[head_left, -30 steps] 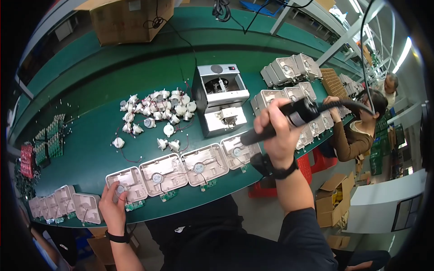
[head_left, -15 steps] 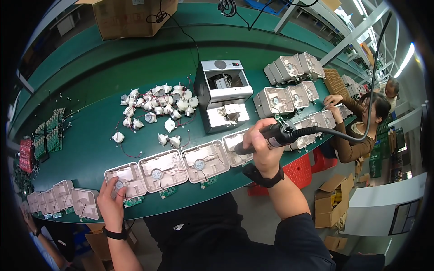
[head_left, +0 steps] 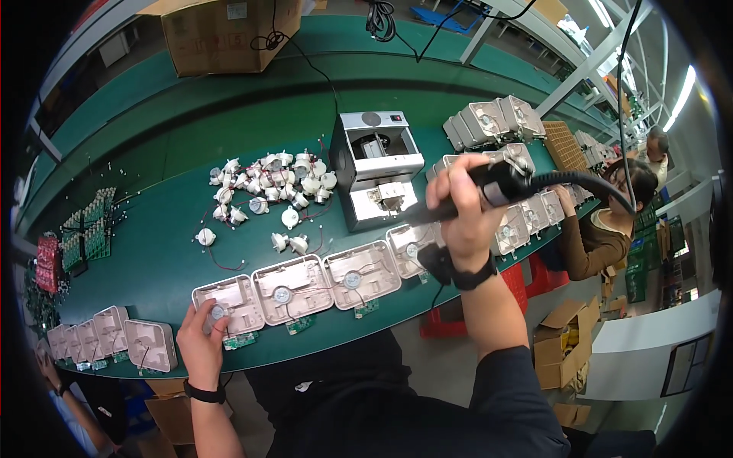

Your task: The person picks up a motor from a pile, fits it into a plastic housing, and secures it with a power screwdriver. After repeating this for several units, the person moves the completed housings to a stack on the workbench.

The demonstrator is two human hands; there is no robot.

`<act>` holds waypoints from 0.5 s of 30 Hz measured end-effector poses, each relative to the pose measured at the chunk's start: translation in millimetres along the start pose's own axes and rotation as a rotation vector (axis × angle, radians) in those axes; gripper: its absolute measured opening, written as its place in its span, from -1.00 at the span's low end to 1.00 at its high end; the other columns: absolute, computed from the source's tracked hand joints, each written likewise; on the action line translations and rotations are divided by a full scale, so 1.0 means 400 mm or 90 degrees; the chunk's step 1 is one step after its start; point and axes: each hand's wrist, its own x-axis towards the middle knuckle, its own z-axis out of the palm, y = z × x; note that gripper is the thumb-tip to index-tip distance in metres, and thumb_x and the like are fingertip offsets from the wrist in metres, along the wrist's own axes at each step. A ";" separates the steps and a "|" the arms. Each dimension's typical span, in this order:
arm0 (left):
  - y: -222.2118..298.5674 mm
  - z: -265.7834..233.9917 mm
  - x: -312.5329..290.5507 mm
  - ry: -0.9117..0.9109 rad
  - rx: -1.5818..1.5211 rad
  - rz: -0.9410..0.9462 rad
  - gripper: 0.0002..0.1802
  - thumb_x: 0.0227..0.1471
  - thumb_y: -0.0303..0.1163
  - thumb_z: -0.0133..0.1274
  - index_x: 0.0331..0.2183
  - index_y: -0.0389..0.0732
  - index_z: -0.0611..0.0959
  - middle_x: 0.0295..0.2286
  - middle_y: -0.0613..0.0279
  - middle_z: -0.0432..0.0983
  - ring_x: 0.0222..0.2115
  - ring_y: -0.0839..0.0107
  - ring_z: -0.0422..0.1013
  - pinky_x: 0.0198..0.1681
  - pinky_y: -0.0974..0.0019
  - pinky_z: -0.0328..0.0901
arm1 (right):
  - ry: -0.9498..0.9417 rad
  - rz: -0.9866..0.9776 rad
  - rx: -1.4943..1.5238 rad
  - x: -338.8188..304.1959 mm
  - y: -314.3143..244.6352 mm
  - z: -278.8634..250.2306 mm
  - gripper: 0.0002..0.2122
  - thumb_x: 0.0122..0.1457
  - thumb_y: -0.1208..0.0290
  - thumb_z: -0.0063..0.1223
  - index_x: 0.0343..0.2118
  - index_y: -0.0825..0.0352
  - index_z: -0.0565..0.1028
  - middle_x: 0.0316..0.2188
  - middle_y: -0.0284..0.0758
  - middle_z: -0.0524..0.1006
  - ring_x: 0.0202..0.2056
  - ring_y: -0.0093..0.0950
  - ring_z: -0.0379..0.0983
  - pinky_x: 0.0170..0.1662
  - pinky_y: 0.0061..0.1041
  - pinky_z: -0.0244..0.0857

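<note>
My left hand [head_left: 202, 343] is at the leftmost of a row of pale plastic housings [head_left: 246, 296]. Its thumb and fingers close around a round silver part [head_left: 218, 311] inside that housing. A green circuit board [head_left: 241, 341] hangs by the housing's near edge. Raised above the row's right end, my right hand [head_left: 467, 210] wraps around a black corded electric screwdriver [head_left: 500, 183], whose blurred tip points left. Neighbouring housings [head_left: 292, 290] [head_left: 362, 275] [head_left: 405, 243] also hold round silver parts with thin wires.
A grey machine [head_left: 378, 168] stands behind the row, beside a pile of white round wired parts [head_left: 282, 179]. More housings are stacked at left [head_left: 150, 345] and right [head_left: 489, 122]. A co-worker [head_left: 603, 237] works at the right. The screwdriver's cable [head_left: 588, 183] arcs upward on the right.
My right hand has lifted the screwdriver up and to the right, uncovering the round part in the fourth housing. My left hand stays at the leftmost housing; the row appears slightly further right.
</note>
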 end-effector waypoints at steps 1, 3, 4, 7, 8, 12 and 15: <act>0.008 0.006 0.001 0.002 -0.009 0.007 -0.59 -0.08 -0.43 0.33 -0.13 -0.30 0.66 -0.29 -0.11 0.55 -0.29 -0.10 0.51 -0.21 0.15 0.39 | 0.013 -0.011 0.005 0.025 0.005 0.010 -0.88 0.23 0.48 0.06 -0.28 0.41 0.41 -0.59 -0.32 0.42 -0.59 -0.51 0.37 -0.49 -0.49 0.32; 0.022 0.020 0.006 0.006 -0.009 0.029 -0.59 -0.08 -0.42 0.33 -0.13 -0.30 0.66 -0.29 -0.11 0.56 -0.29 -0.10 0.51 -0.22 0.14 0.40 | 0.028 -0.027 0.005 0.056 0.010 0.015 -0.88 0.24 0.48 0.06 -0.27 0.40 0.41 -0.58 -0.32 0.42 -0.58 -0.51 0.36 -0.49 -0.49 0.32; 0.028 0.026 0.007 0.009 -0.008 0.046 -0.59 -0.08 -0.41 0.34 -0.14 -0.30 0.66 -0.29 -0.11 0.56 -0.29 -0.11 0.51 -0.22 0.13 0.40 | 0.031 -0.011 -0.010 0.065 0.018 0.014 -0.88 0.24 0.48 0.06 -0.27 0.40 0.41 -0.58 -0.32 0.41 -0.58 -0.51 0.36 -0.49 -0.48 0.32; 0.018 0.034 0.001 0.018 0.003 0.053 -0.58 -0.09 -0.41 0.34 -0.13 -0.29 0.66 -0.25 -0.11 0.56 -0.28 -0.12 0.52 -0.22 0.10 0.41 | 0.025 0.028 -0.031 0.063 0.038 0.024 -0.89 0.25 0.48 0.05 -0.26 0.40 0.41 -0.57 -0.32 0.40 -0.58 -0.51 0.36 -0.49 -0.48 0.32; 0.013 0.036 -0.001 0.018 0.010 0.049 -0.58 -0.09 -0.41 0.34 -0.13 -0.28 0.66 -0.21 -0.12 0.56 -0.27 -0.12 0.53 -0.21 0.07 0.42 | 0.019 0.042 -0.021 0.044 0.027 0.018 -0.89 0.25 0.49 0.04 -0.26 0.40 0.41 -0.56 -0.32 0.40 -0.58 -0.51 0.35 -0.48 -0.48 0.32; 0.020 0.039 0.001 0.018 0.016 0.047 -0.57 -0.10 -0.41 0.35 -0.13 -0.27 0.66 -0.18 -0.12 0.56 -0.26 -0.12 0.53 -0.21 0.06 0.43 | -0.003 0.081 0.010 -0.068 -0.019 -0.025 -0.89 0.25 0.49 0.03 -0.24 0.39 0.38 -0.55 -0.31 0.40 -0.57 -0.51 0.34 -0.46 -0.48 0.32; 0.021 0.039 0.004 0.022 0.009 0.055 -0.58 -0.09 -0.40 0.35 -0.13 -0.28 0.66 -0.22 -0.11 0.56 -0.27 -0.12 0.53 -0.23 0.08 0.42 | -0.018 0.101 0.037 -0.146 -0.033 -0.022 -0.86 0.23 0.47 0.04 -0.23 0.37 0.36 -0.55 -0.30 0.41 -0.57 -0.49 0.33 -0.44 -0.46 0.33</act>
